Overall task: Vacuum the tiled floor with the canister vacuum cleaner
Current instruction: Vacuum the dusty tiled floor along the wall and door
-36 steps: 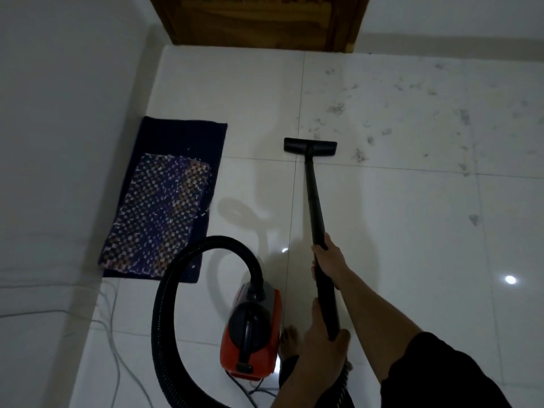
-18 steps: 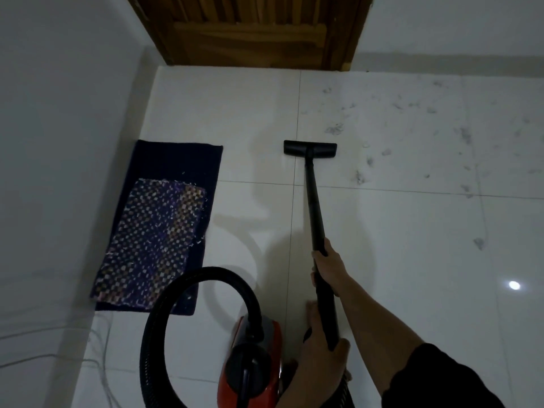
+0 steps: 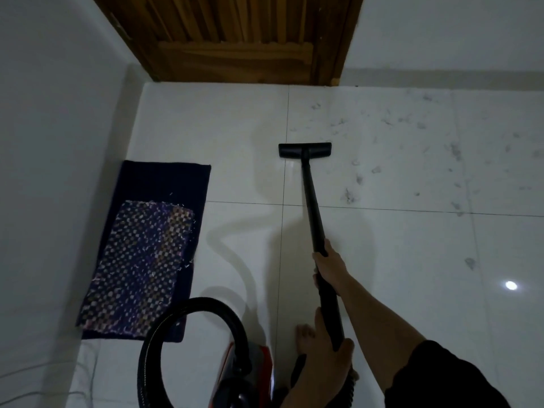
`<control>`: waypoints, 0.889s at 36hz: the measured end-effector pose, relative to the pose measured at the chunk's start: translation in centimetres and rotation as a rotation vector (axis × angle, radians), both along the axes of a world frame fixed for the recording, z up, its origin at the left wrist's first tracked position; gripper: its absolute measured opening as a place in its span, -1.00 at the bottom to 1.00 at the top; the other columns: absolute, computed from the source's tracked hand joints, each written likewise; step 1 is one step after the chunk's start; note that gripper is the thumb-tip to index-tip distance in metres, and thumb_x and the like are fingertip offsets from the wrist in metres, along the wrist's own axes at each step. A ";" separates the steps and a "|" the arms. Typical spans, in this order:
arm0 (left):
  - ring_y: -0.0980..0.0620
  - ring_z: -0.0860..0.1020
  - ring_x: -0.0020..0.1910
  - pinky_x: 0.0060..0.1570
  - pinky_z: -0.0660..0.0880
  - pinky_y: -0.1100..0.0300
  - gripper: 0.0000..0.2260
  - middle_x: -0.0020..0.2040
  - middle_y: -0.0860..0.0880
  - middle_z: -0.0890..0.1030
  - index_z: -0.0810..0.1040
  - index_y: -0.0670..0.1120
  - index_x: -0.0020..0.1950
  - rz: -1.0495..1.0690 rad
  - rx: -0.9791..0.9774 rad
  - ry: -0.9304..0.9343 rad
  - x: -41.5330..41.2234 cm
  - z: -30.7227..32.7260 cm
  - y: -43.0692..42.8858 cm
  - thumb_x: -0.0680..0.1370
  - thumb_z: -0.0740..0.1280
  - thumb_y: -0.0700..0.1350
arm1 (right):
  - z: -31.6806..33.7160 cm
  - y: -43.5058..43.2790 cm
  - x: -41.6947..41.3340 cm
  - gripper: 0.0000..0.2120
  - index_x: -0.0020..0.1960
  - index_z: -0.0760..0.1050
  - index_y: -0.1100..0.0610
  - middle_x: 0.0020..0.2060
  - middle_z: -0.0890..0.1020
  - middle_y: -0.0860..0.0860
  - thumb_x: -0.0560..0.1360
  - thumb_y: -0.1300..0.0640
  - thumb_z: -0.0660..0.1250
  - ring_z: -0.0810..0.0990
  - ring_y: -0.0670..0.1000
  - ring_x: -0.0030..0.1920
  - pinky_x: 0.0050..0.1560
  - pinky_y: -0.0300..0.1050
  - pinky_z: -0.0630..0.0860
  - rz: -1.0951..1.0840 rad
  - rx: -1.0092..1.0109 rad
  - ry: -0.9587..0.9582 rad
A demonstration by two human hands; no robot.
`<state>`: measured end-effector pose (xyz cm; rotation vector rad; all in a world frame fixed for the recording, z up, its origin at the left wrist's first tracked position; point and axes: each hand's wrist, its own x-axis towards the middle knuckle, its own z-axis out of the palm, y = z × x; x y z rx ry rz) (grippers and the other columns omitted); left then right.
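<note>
The right hand (image 3: 328, 267) and left hand (image 3: 326, 360), each grip curled tight round the long black vacuum wand (image 3: 312, 201), have pushed its flat black nozzle (image 3: 305, 150) forward across the glossy white tiled floor (image 3: 382, 260), leaving grey dust clumps (image 3: 348, 195) unswept just to its right.

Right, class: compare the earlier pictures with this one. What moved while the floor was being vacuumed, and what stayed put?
The floor head was pushed forward toward the wooden door, further past the tile joint. The right hand and left hand kept their grip on the wand. The mat and canister stayed.
</note>
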<state>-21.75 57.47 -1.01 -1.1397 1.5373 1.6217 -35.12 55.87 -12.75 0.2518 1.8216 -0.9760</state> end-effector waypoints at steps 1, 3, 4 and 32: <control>-0.02 0.45 0.27 0.23 0.41 0.17 -0.29 0.50 -0.09 0.23 -0.26 0.05 0.54 0.009 0.016 0.013 -0.5 0.1 -0.2 0.57 0.17 -0.04 | 0.0 -0.1 -0.5 -0.42 0.56 0.09 -0.07 -0.39 0.46 0.09 0.60 0.19 0.18 0.45 0.03 -0.49 -0.49 -0.15 0.46 0.005 0.002 -0.004; -0.02 0.47 0.26 0.21 0.43 0.16 -0.30 0.46 -0.05 0.30 -0.25 0.02 0.54 0.016 0.047 0.050 -1.4 -0.1 -0.9 0.58 0.17 -0.08 | 0.0 -0.5 -1.4 -0.44 0.54 0.12 -0.06 -0.39 0.46 0.09 0.60 0.19 0.18 0.45 0.02 -0.50 -0.49 -0.15 0.46 0.016 0.005 -0.009; -0.01 0.50 0.21 0.14 0.47 0.18 -0.30 0.41 -0.03 0.35 -0.23 0.01 0.55 0.027 0.076 0.065 -1.8 -0.1 -1.4 0.58 0.17 -0.09 | 0.0 -0.8 -1.9 -0.45 0.54 0.12 -0.05 -0.38 0.46 0.10 0.60 0.19 0.18 0.45 0.02 -0.50 -0.49 -0.15 0.46 0.026 0.007 -0.009; 0.17 0.51 -0.49 -0.49 0.44 0.40 -0.38 -0.25 -0.06 0.51 -0.05 0.04 0.54 0.264 0.247 0.117 -11.7 -3.3 -17.6 0.60 0.20 -0.26 | -3.0 -15.4 -11.3 -0.38 0.57 -0.05 -0.13 -0.35 0.46 0.08 0.63 0.13 0.16 0.46 0.01 -0.47 -0.49 -0.18 0.47 -0.049 -0.023 0.031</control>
